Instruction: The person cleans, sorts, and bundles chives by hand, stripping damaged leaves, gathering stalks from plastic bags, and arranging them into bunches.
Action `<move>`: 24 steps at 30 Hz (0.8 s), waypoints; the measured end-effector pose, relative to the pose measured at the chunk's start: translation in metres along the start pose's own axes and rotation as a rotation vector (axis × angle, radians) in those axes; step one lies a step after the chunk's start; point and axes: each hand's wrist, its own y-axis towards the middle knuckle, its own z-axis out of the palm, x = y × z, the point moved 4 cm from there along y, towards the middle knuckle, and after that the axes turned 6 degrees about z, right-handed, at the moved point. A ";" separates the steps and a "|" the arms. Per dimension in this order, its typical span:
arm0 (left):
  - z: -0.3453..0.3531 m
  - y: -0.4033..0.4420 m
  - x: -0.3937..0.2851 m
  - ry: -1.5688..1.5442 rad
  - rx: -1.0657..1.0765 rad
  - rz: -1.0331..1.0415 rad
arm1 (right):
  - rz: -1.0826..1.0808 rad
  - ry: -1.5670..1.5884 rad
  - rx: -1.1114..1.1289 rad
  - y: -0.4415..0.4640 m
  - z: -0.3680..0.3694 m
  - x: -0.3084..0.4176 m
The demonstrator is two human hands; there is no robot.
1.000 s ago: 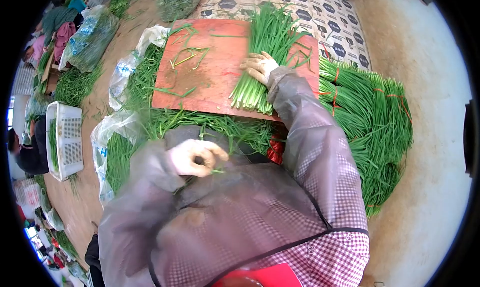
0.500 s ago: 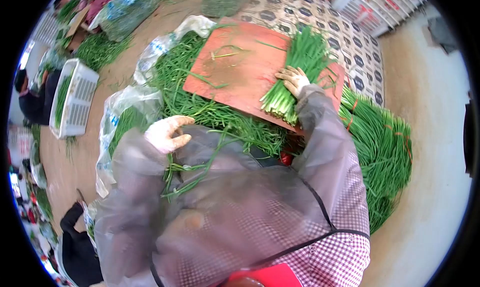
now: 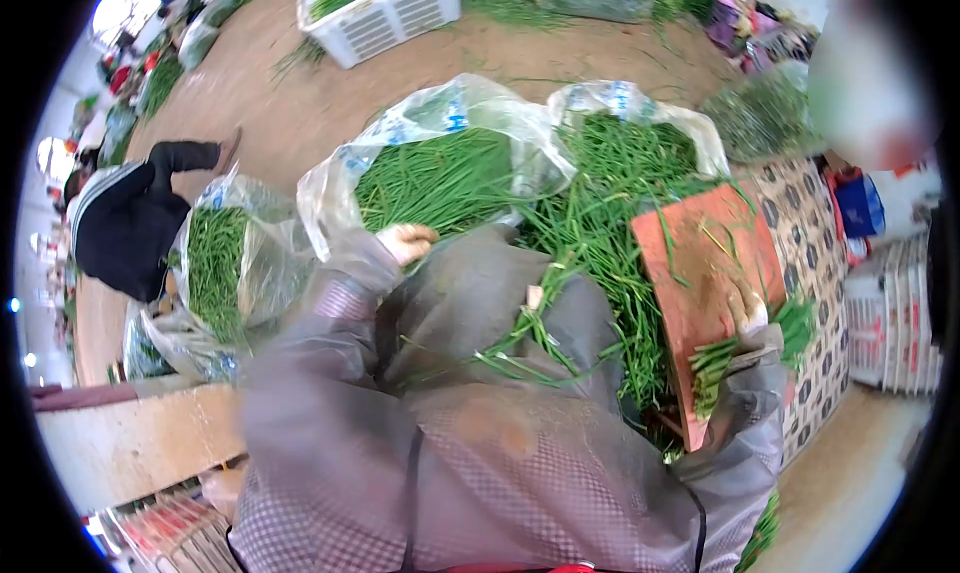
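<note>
On the red board (image 3: pixel 705 293) lies a bunch of green stalks (image 3: pixel 712 368), partly hidden by the right sleeve (image 3: pixel 755 370). Its long side slants across there, with leafy tips out to the right. The right hand (image 3: pixel 745 305) is nearest, but I cannot tell if its fingers grip the bunch. Well apart, the left hand (image 3: pixel 408 242) curls its fingers close together beside an open bag (image 3: pixel 335 178); I cannot tell if they pinch anything.

White crate (image 3: pixel 385 28) on brown floor (image 3: pixel 270 103); stacked crates (image 3: pixel 885 318) right.
</note>
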 end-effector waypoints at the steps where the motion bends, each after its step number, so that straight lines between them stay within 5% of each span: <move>1: 0.011 -0.004 0.013 0.184 0.071 -0.147 | -0.126 0.092 -0.008 0.035 0.012 0.059; 4: 0.022 -0.020 0.024 -0.178 -0.043 -0.327 | -0.202 0.281 0.116 0.114 0.075 0.169; 5: 0.009 -0.016 0.048 -0.050 -0.108 -0.064 | -0.227 0.276 0.188 0.135 0.095 0.207; 6: 0.002 -0.014 0.057 -0.061 -0.116 -0.081 | -0.224 0.399 0.368 0.158 0.120 0.235; 8: -0.032 -0.010 0.075 -0.122 -0.584 -0.137 | -0.252 0.587 0.609 0.197 0.192 0.273; 11: -0.058 -0.003 0.113 0.173 -0.445 -0.475 | -0.266 0.736 0.953 0.235 0.284 0.331; 12: -0.062 -0.007 0.094 0.163 -0.446 -0.494 | -0.025 0.709 1.108 0.235 0.300 0.352; 14: -0.062 -0.008 0.043 0.304 -0.162 -0.674 | 0.051 0.616 1.161 0.240 0.359 0.368; 18: -0.034 0.001 0.092 0.440 -0.126 -0.616 | -0.094 -0.230 1.157 0.241 0.396 0.375; 24: -0.009 0.008 0.106 0.670 -0.224 -0.534 | 0.027 -0.235 1.204 0.231 0.421 0.349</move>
